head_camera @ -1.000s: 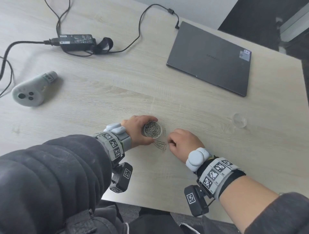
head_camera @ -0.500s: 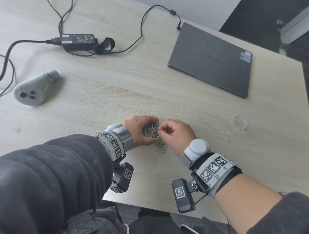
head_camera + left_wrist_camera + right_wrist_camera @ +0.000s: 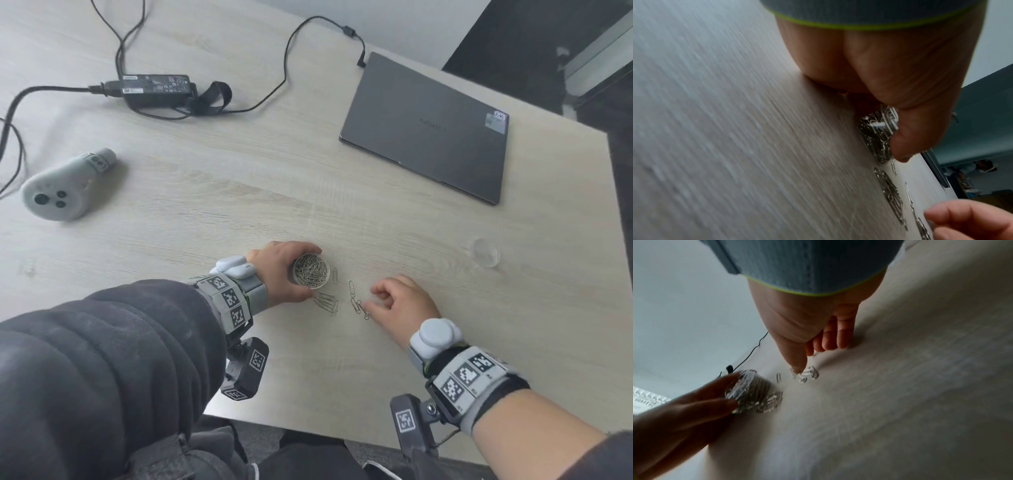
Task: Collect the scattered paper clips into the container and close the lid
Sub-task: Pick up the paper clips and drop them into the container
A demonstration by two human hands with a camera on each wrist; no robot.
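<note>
— How many paper clips are loose on the table [image 3: 342, 212]?

— A small pile of paper clips [image 3: 327, 302] lies just beside the container [image 3: 311, 270] on its near side; they overlap, so an exact count there is not possible, perhaps four or five. One single clip [image 3: 335, 275] lies just right of the container, its long axis running away from the person. A further group of clips [image 3: 357, 300], about three, sits by the right hand [image 3: 402, 310], lined up roughly lengthwise from near to far.

— And the container?

— One, a small clear round tub, upright, open mouth facing up, filled with clips. It stands near the front middle of the table. The left hand [image 3: 279, 270] curls around its side, thumb and fingers wrapped on the wall.

— The right hand?

— Thumb tip is down at the nearest clip of that group, the other fingers loosely curled above the table. The right wrist view is blurred, so whether anything is pinched cannot be told.

— The lid?

— One clear round lid [image 3: 484, 253] lies flat, well apart to the right.

— Anything else?

— One closed laptop [image 3: 428, 126], one power adapter [image 3: 156, 88] with its cables running off the frame's left edge, one grey controller [image 3: 60, 192].
</note>
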